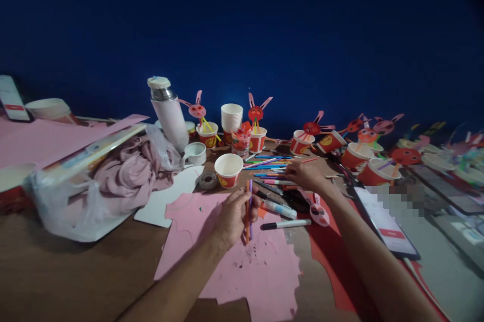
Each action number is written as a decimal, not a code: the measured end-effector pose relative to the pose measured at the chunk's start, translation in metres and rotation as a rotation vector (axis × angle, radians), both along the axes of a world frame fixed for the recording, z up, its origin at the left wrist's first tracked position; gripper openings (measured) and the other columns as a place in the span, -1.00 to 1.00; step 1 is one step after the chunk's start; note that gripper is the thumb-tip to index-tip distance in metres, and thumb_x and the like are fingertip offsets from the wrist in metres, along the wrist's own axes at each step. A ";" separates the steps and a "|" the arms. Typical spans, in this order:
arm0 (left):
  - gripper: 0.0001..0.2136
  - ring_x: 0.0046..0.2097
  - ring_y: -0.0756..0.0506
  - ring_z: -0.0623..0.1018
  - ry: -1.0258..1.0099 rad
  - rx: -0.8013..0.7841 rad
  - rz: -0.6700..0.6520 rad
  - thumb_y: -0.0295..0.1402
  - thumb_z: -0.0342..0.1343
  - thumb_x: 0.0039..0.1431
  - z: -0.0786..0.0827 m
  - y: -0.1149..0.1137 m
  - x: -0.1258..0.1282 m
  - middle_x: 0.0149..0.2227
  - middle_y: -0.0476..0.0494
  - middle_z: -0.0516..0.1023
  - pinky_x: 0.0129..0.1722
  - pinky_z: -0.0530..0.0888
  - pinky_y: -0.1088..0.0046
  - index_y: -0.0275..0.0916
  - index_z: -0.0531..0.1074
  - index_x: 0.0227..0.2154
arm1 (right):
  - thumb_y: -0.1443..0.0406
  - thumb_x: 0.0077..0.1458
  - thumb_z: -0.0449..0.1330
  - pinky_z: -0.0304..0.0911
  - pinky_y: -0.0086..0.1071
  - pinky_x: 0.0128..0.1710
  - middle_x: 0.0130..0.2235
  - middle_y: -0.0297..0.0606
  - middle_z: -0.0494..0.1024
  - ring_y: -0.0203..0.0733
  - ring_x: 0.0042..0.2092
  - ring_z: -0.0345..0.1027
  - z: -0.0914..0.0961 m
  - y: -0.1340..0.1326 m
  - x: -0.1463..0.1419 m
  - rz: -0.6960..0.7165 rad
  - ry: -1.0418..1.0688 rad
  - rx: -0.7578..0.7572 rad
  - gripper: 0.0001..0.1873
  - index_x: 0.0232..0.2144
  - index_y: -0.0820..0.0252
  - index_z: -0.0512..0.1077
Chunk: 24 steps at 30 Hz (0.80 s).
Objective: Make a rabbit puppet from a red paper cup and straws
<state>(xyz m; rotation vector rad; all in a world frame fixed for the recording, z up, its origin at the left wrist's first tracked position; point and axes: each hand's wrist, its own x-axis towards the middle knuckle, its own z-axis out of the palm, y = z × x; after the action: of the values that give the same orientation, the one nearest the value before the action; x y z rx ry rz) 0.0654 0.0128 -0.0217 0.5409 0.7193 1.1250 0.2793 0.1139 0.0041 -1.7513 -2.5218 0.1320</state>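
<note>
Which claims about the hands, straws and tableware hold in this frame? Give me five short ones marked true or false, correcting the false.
1. The left hand holds an orange straw and a purple straw. True.
2. The right hand holds the black-capped marker. False: the right hand is at the loose straws, and the black-capped marker lies apart from it.
3. The paper cup just beyond the left hand stands upright. True.
4. The vacuum flask is to the right of the stacked cups. False: the vacuum flask is to the left of the stacked cups.
5. The white mug is lying on its side. False: it stands upright.
</note>
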 end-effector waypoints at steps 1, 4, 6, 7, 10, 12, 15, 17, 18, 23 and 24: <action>-0.85 -0.64 0.11 0.30 0.001 -0.002 0.002 -0.39 0.01 -0.03 0.000 0.000 0.000 -0.57 0.01 0.37 -0.65 0.18 0.61 -0.29 0.28 -0.35 | 0.24 -0.02 0.07 0.08 -0.53 -0.49 -0.38 -0.30 0.52 -0.32 -0.42 0.33 0.001 0.000 0.001 -0.009 0.003 0.012 -0.81 -0.40 0.14 0.47; -0.86 -0.64 0.11 0.30 -0.003 -0.013 0.005 -0.40 0.02 -0.04 0.000 0.000 0.000 -0.57 0.01 0.38 -0.65 0.19 0.61 -0.29 0.27 -0.37 | 0.29 -0.01 0.04 0.10 -0.51 -0.43 -0.31 -0.26 0.51 -0.27 -0.34 0.34 0.010 0.001 0.008 -0.069 0.011 0.073 -0.80 -0.38 0.16 0.46; -0.90 -0.63 0.10 0.32 -0.011 -0.009 0.004 -0.40 0.02 -0.03 0.000 0.000 0.000 -0.56 0.00 0.39 -0.64 0.20 0.60 -0.28 0.25 -0.41 | 0.27 0.00 0.02 0.10 -0.49 -0.43 -0.30 -0.25 0.51 -0.26 -0.33 0.35 0.015 0.002 0.015 -0.128 0.032 0.125 -0.78 -0.35 0.16 0.45; -0.92 -0.63 0.10 0.33 -0.011 -0.007 0.004 -0.41 0.01 -0.02 0.001 -0.001 0.000 -0.55 0.00 0.40 -0.63 0.21 0.60 -0.27 0.24 -0.43 | 0.26 0.01 0.02 0.10 -0.49 -0.43 -0.30 -0.26 0.51 -0.26 -0.34 0.35 0.017 0.002 0.018 -0.149 0.049 0.148 -0.78 -0.34 0.15 0.44; -0.94 -0.64 0.10 0.32 0.013 -0.021 0.009 -0.43 -0.01 -0.02 0.003 -0.001 0.001 -0.56 0.00 0.40 -0.64 0.21 0.60 -0.27 0.22 -0.44 | 0.26 0.01 0.01 0.10 -0.49 -0.43 -0.32 -0.28 0.52 -0.27 -0.36 0.35 0.019 0.002 0.022 -0.156 0.087 0.194 -0.78 -0.35 0.13 0.44; -0.93 -0.65 0.10 0.31 0.035 -0.039 0.013 -0.44 -0.01 -0.02 0.006 -0.002 0.001 -0.58 0.01 0.39 -0.66 0.20 0.62 -0.27 0.23 -0.43 | 0.27 0.02 0.01 0.10 -0.49 -0.43 -0.32 -0.28 0.52 -0.26 -0.36 0.35 0.018 0.001 0.019 -0.136 0.076 0.192 -0.77 -0.35 0.13 0.45; -0.91 -0.65 0.11 0.29 0.045 -0.036 0.010 -0.43 0.00 -0.03 0.008 -0.003 0.001 -0.59 0.02 0.37 -0.67 0.20 0.62 -0.28 0.25 -0.40 | 0.28 0.03 0.01 0.11 -0.46 -0.40 -0.32 -0.24 0.52 -0.22 -0.33 0.35 0.016 -0.002 0.009 -0.099 0.032 0.189 -0.77 -0.35 0.14 0.46; -0.89 -0.65 0.11 0.29 0.048 -0.027 0.005 -0.42 0.00 -0.03 0.008 -0.003 0.001 -0.58 0.02 0.37 -0.68 0.20 0.62 -0.28 0.26 -0.38 | 0.28 0.05 0.00 0.12 -0.43 -0.34 -0.29 -0.20 0.52 -0.18 -0.27 0.35 0.013 -0.002 0.003 -0.064 0.014 0.209 -0.75 -0.31 0.16 0.46; -0.88 -0.65 0.10 0.29 0.050 -0.027 0.000 -0.41 0.00 -0.03 0.008 -0.003 0.000 -0.58 0.02 0.37 -0.69 0.20 0.62 -0.28 0.26 -0.38 | 0.28 0.05 0.00 0.12 -0.42 -0.30 -0.27 -0.18 0.51 -0.16 -0.24 0.34 0.012 -0.002 0.001 -0.052 0.011 0.223 -0.74 -0.28 0.18 0.45; -0.89 -0.65 0.11 0.29 0.038 -0.026 0.002 -0.41 0.01 -0.03 0.005 -0.002 0.000 -0.58 0.02 0.37 -0.67 0.20 0.62 -0.29 0.27 -0.39 | 0.29 0.04 0.01 0.11 -0.43 -0.27 -0.27 -0.19 0.50 -0.17 -0.21 0.32 0.004 -0.001 -0.003 0.009 -0.006 0.131 -0.77 -0.33 0.17 0.46; -0.88 -0.65 0.12 0.29 0.032 -0.024 -0.001 -0.41 0.01 -0.03 0.005 -0.001 0.000 -0.58 0.02 0.37 -0.66 0.20 0.62 -0.29 0.28 -0.38 | 0.30 0.03 0.03 0.11 -0.45 -0.31 -0.30 -0.22 0.51 -0.20 -0.25 0.33 0.002 -0.001 -0.003 0.025 -0.012 0.094 -0.79 -0.37 0.16 0.46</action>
<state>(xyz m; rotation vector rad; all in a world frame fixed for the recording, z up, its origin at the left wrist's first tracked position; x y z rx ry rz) 0.0653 0.0115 -0.0172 0.5400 0.7591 1.1080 0.2762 0.1129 0.0064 -1.6921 -2.5145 0.0043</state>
